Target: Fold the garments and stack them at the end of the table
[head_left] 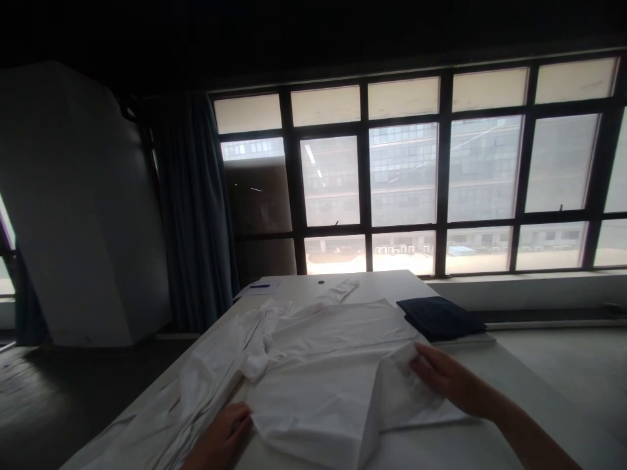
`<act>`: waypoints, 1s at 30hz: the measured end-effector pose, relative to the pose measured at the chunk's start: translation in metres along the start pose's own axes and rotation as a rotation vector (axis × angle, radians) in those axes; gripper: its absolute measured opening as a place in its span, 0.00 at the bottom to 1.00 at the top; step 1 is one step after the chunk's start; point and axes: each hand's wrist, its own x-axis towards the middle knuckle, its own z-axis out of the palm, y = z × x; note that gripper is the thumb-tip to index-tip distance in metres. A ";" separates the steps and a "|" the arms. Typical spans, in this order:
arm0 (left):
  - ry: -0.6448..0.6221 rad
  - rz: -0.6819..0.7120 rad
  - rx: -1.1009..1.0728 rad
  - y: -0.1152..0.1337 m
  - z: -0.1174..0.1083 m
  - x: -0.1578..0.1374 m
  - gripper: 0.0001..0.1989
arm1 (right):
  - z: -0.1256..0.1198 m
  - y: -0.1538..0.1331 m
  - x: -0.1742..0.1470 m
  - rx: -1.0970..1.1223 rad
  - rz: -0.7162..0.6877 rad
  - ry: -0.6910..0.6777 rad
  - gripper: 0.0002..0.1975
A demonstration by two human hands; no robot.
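Observation:
A white shirt (318,385) lies spread over the table, one sleeve (343,289) reaching toward the far end. My left hand (230,427) is closed on the near left edge of the cloth, with the fingertips partly hidden. At the right side, my right hand (435,373) pinches a lifted part of the same shirt, and a fold runs down the cloth between both hands. More crumpled white cloth (206,378) lies along the left side of the table; whether it is a separate garment I cannot tell.
A folded dark blue cloth (441,318) rests at the table's right edge. Paper with a blue pen (260,286) lies at the far left corner of the white table (392,281). Beyond are windows (404,176), a blue curtain (196,215) and a pillar (83,209).

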 end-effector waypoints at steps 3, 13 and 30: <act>0.010 -0.038 0.016 0.003 0.003 0.002 0.24 | 0.010 -0.038 0.001 0.049 -0.122 -0.180 0.31; -0.018 -0.152 -0.104 0.006 0.006 -0.004 0.23 | 0.005 -0.062 0.167 0.253 0.123 0.098 0.24; -0.005 -0.213 -0.099 0.008 0.007 0.000 0.26 | 0.229 0.001 0.022 -0.240 -0.040 -0.159 0.18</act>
